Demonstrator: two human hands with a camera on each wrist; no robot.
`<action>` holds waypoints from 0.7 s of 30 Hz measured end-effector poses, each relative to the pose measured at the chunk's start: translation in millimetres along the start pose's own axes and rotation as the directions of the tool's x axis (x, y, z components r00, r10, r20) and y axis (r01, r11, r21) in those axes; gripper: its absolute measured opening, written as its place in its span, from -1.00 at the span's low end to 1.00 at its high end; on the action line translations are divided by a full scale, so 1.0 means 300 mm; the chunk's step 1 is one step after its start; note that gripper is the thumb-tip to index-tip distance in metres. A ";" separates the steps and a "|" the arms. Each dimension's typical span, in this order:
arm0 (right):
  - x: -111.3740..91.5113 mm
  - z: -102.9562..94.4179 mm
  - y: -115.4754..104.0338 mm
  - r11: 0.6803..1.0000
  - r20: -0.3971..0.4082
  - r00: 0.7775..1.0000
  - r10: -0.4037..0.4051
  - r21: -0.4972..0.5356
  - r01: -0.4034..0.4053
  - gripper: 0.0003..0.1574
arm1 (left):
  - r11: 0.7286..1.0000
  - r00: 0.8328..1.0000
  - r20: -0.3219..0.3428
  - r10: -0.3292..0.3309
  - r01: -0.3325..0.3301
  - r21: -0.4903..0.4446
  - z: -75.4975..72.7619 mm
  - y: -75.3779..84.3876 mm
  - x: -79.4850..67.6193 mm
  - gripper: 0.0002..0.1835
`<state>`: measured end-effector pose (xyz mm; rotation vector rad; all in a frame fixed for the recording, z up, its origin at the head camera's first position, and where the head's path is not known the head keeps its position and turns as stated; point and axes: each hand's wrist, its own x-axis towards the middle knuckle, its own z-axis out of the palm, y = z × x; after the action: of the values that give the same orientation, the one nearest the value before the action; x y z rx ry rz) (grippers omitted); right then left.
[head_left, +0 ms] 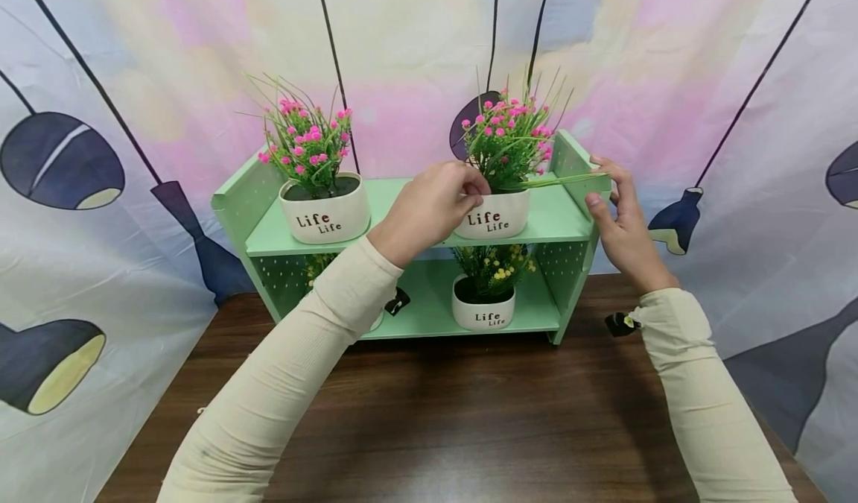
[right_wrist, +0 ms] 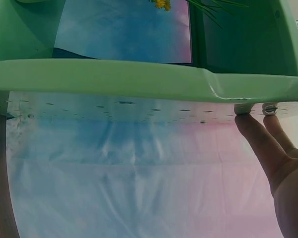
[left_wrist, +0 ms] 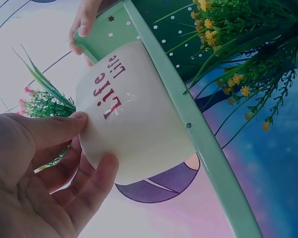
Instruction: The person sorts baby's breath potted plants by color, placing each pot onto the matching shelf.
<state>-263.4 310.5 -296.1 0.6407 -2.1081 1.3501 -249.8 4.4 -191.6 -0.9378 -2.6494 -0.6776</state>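
At the upper shelf's right end stands a white flower pot marked "Life", holding pink flowers and grass. My left hand pinches its left rim, the thumb at the edge and the fingertips on its side. My right hand is at the right side panel of the green shelf. Two extended fingers touch the panel's outer face in the right wrist view. Long grass blades reach from the pot towards that hand.
A matching pot with pink flowers stands on the upper left. Below are a yellow-flowered pot and another, mostly hidden behind my left arm. The shelf stands on a dark wooden table before a patterned curtain.
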 end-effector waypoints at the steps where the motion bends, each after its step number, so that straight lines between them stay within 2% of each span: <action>1: 0.001 0.000 0.001 1.000 0.000 1.000 0.003 0.000 -0.003 -0.44 | 1.000 1.000 0.002 -0.002 0.002 0.000 0.000 0.000 -0.001 -0.84; 21: -0.006 -0.003 -0.005 0.999 0.011 0.999 0.051 -0.004 -0.051 -0.40 | 1.000 1.000 -0.015 0.007 -0.007 0.003 0.003 0.007 -0.002 -0.84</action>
<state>-261.0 310.8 -295.9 0.5978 -2.1483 1.3730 -248.1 6.1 -191.9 -0.9365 -2.6320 -0.6759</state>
